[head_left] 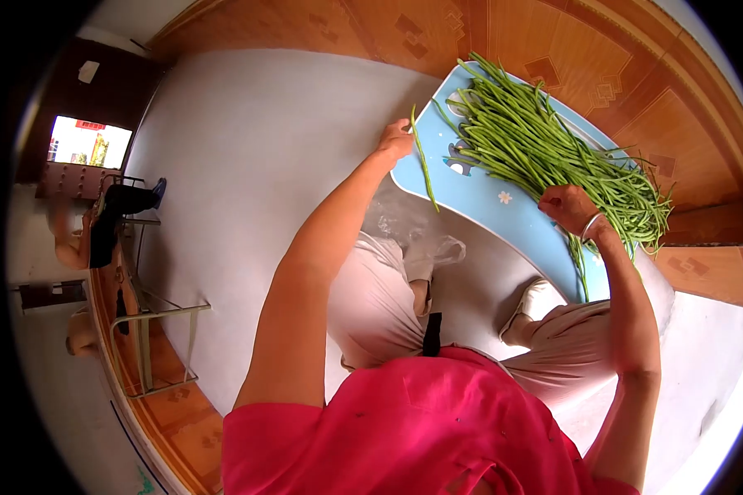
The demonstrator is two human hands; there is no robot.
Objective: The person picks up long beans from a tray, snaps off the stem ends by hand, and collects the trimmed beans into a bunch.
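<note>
A big heap of long green beans (537, 140) covers much of a light blue low table (487, 198) with a cartoon print. My left hand (396, 140) is at the table's left edge, its fingers closed on a single long bean (425, 169) that hangs down across the edge. My right hand (566, 206), with a bracelet at the wrist, is curled shut at the near side of the heap. What it holds, if anything, is hidden by the fingers. A few beans (578, 260) lie below that hand, towards my knee.
A clear plastic bag (396, 219) lies beneath the table's left edge, by my feet. Wood-patterned panels (611, 74) border the far side. At the far left a person (103, 227) sits near a metal-framed bench (161, 313).
</note>
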